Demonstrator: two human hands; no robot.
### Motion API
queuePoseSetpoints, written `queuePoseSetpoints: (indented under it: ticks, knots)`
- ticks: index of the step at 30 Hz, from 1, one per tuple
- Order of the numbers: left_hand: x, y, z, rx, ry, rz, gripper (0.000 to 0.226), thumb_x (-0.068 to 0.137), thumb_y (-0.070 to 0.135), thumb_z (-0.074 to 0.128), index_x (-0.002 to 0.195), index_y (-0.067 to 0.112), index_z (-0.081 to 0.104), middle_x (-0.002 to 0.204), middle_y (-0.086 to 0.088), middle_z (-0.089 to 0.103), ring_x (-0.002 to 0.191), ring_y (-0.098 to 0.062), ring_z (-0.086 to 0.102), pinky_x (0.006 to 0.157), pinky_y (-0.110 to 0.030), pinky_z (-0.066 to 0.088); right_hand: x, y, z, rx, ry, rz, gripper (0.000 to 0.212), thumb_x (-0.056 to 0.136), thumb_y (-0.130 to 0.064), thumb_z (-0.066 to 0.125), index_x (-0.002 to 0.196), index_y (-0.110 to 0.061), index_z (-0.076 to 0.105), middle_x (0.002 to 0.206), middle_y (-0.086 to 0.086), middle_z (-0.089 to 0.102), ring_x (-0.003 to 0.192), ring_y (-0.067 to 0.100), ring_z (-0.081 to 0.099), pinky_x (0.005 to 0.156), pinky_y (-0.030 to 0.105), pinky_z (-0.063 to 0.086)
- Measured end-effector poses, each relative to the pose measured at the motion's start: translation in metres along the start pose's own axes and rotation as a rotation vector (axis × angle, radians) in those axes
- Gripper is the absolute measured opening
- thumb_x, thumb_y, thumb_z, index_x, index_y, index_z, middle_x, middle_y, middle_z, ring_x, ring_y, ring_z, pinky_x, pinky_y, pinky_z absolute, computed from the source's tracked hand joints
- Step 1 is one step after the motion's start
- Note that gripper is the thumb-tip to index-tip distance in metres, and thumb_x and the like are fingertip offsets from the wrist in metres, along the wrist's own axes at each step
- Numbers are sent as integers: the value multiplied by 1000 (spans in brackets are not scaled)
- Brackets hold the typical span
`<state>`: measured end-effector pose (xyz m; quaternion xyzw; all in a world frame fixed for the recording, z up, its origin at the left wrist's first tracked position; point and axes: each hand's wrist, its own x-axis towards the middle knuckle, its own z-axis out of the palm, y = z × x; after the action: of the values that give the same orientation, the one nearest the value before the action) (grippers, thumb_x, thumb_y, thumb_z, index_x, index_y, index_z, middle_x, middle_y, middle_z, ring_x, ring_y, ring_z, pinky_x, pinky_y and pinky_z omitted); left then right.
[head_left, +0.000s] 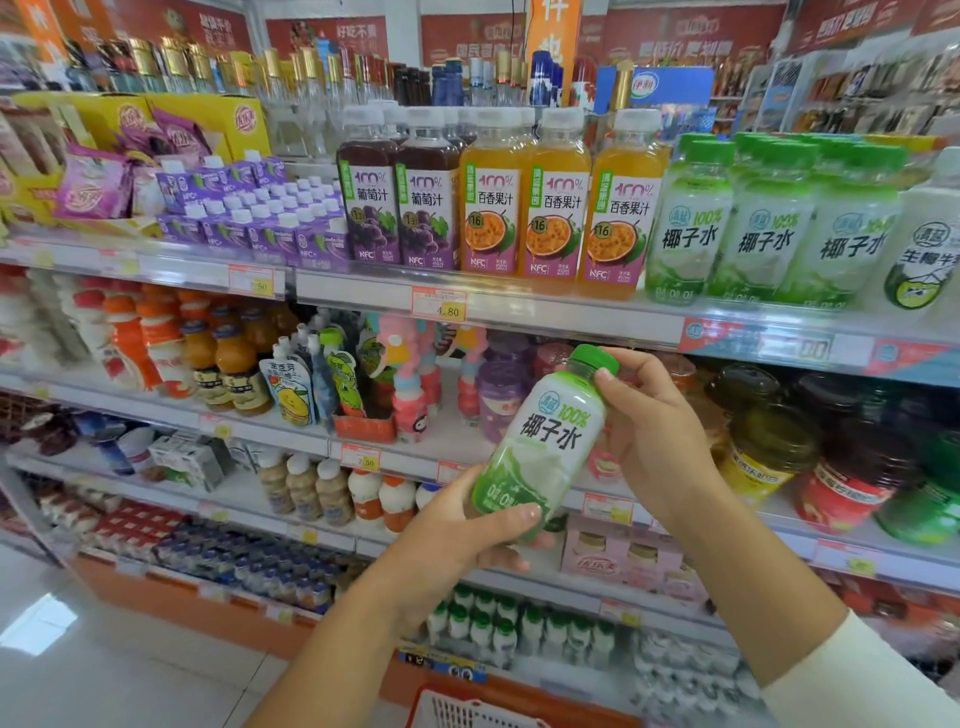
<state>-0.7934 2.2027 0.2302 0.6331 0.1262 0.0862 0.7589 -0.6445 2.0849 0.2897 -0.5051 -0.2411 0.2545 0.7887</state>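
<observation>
Coconut water bottle, ctr frame: left hand grip clasps base, right hand grip pinches neck. Step: prob. label check. Next, likely: lower into red basket, btm edge.

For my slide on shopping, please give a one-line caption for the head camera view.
Left hand grips the base and right hand the top of a green-capped coconut water bottle before drink shelves.

One head-worn wide-angle camera looks forward and slightly down, close to the drink shelves, with the floor at lower left.
</observation>
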Motion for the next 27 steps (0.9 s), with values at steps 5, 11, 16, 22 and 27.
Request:
queuePoseSetpoints:
  ticks: [5, 11, 16, 22, 27]
  knots:
    - [-2, -2, 2, 10, 13, 37, 57, 77, 29, 78, 128, 21, 54, 109, -4, 73, 98, -27, 70, 77, -33, 56, -1, 3, -1, 7, -43, 27, 26, 100, -6, 44, 126, -7, 49, 91, 9, 69, 58, 12, 64, 38, 21, 43]
    - [0, -6, 8, 56, 49, 62, 60, 78, 27, 77, 131, 23, 51, 108, -1, 73, 97, -23, 70, 77, -33, 57, 2, 4, -4, -11, -43, 35, 22, 100, -9, 45, 122, -11, 51, 94, 5, 72, 62, 13, 64, 41, 24, 43]
    - [3, -7, 12, 336, 191, 142, 72, 79, 34, 80, 138, 43, 39, 120, 21, 64, 108, -1, 63, 87, -26, 54, 7, -1, -8, -236, 27, 33, 16, 94, -22, 61, 108, -18, 57, 86, -2, 72, 68, 12, 69, 52, 28, 53]
    - [7, -10, 11, 405, 239, 182, 86, 70, 48, 83, 139, 57, 31, 134, 26, 49, 116, 3, 57, 96, -31, 52, 10, 0, -20, -197, 96, 8, 21, 89, -20, 67, 107, -14, 59, 106, 11, 71, 79, 23, 69, 56, 35, 52]
    - [12, -3, 3, 7, -18, -19, 63, 71, 39, 79, 128, 22, 58, 118, -2, 71, 104, -27, 69, 81, -36, 58, 7, -1, -28, 33, -52, 1, 15, 90, -12, 56, 105, -13, 56, 108, 14, 70, 84, 23, 68, 52, 29, 51]
